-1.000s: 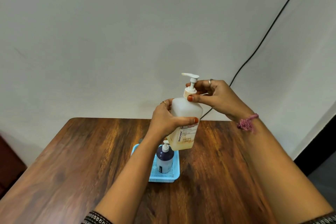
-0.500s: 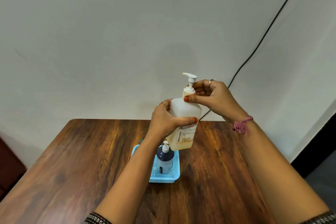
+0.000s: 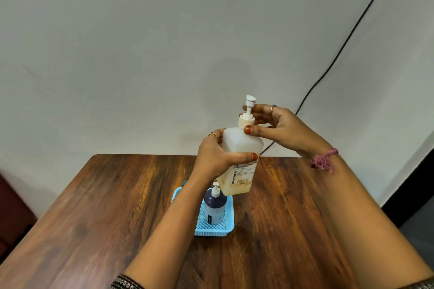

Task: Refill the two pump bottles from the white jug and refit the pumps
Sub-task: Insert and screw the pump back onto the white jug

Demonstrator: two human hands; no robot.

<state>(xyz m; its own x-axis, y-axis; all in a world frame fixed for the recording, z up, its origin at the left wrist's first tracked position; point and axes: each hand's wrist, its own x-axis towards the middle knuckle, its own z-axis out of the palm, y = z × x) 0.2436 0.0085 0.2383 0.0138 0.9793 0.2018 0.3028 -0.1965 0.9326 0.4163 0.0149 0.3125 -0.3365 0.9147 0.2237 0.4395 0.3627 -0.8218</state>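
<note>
One translucent pump bottle (image 3: 242, 155), partly filled with yellowish liquid, is being held tilted in the air just above the blue tray (image 3: 229, 223), with the left hand (image 3: 217, 157) wrapping round its body and the right hand (image 3: 279, 126) pinching the collar of its white pump (image 3: 247, 112) between thumb and fingers. Sitting upright in that tray is the dark blue pump bottle (image 3: 214, 206), its pump fitted, while the tray is resting on the wooden counter (image 3: 94, 218).
</note>
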